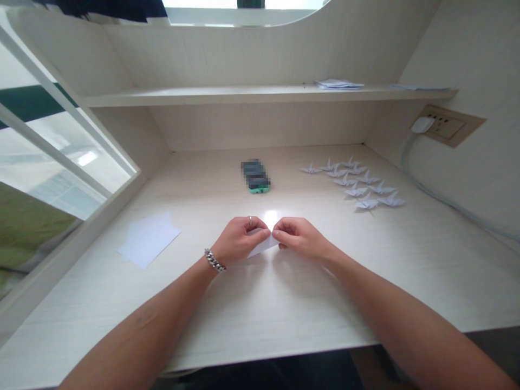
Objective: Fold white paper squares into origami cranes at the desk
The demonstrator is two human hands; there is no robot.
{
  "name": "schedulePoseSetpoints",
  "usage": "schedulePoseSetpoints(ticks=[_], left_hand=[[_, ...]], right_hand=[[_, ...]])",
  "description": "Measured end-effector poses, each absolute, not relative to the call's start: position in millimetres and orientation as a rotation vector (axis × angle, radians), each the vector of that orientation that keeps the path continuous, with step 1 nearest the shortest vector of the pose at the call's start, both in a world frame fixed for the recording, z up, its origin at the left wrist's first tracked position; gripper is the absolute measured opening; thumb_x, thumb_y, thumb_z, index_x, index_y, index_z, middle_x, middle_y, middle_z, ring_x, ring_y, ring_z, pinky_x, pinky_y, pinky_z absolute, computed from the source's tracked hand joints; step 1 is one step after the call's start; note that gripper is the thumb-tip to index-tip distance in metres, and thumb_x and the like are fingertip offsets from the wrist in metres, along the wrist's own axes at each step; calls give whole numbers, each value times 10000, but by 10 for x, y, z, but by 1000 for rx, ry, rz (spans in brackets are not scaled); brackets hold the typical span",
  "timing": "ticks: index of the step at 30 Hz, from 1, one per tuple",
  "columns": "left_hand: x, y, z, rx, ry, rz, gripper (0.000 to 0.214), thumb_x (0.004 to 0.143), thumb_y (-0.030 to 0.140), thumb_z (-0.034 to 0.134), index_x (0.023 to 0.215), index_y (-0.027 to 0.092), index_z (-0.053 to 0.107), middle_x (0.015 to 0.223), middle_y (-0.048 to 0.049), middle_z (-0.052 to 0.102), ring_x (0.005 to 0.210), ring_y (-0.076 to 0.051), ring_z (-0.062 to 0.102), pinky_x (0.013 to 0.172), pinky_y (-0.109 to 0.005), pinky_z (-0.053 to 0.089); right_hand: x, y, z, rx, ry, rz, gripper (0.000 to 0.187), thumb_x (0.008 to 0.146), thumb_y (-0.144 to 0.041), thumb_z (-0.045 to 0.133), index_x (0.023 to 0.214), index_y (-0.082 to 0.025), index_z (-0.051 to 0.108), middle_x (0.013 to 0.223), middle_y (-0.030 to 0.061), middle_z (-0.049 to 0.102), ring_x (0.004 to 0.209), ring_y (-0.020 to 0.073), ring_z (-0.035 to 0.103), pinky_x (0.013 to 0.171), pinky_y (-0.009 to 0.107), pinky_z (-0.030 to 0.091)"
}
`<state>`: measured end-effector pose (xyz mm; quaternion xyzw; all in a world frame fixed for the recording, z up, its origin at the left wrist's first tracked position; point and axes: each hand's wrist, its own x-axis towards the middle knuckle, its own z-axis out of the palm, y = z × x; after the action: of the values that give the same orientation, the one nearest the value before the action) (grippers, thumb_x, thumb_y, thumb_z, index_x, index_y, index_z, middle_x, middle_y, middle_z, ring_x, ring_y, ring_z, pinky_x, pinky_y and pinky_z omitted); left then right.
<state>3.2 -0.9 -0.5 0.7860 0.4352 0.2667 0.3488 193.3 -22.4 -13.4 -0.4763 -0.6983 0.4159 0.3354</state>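
While paper cranes (pixel 355 192) are ranged right, sheets (pixel 148 242) left, white paper (pixel 262 247) — long axis angled away rightward — is pinched by left hand (pixel 240 238) and right hand (pixel 304 237).

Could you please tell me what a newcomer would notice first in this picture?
Probably the left hand and right hand, pinching a white paper piece over the middle of the desk. Next, the folded paper cranes towards the back right, then the flat paper at left.
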Motion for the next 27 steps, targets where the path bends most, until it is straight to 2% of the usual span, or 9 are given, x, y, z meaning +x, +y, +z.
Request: schedulePoseSetpoints(ticks=[9, 15, 19, 27], left_hand=[[13, 2, -73, 2017, 1082, 677, 264, 833, 382, 565, 784, 160, 700, 693, -26, 669, 614, -140, 558, 530, -220, 405], [-52, 56, -3, 1874, 1110, 754, 249, 797, 377, 612, 743, 143, 678, 645, -15, 631, 567, -124, 526, 513, -221, 395], [-117, 89, 36, 1739, 1139, 859, 277, 769, 407, 647, 732, 133, 653, 602, 0, 591, 505, -104, 479, 462, -216, 360], [-97, 66, 33, 1823, 1134, 851, 273, 797, 408, 630, 752, 141, 664, 634, -17, 630, 544, -118, 516, 490, -217, 390]], right_hand=[[1937, -217, -146, -1230, -1904, 934, 183, 830, -231, 535, 675, -172, 611, 607, -11, 582, 582, 116, 500, 561, 239, 349], [2034, -161, -156, -1164, -1771, 1155, 192, 839, -291, 551, 741, -152, 639, 665, 23, 633, 601, 128, 568, 575, 247, 421], [2107, -113, -156, -1150, -1613, 1185, 213, 825, -339, 587, 747, -144, 626, 682, 35, 645, 594, 127, 572, 569, 253, 446], [2068, -147, -142, -1075, -1544, 1242, 267, 849, -404, 583, 804, -148, 645, 756, 52, 676, 617, 124, 585, 590, 256, 476]])
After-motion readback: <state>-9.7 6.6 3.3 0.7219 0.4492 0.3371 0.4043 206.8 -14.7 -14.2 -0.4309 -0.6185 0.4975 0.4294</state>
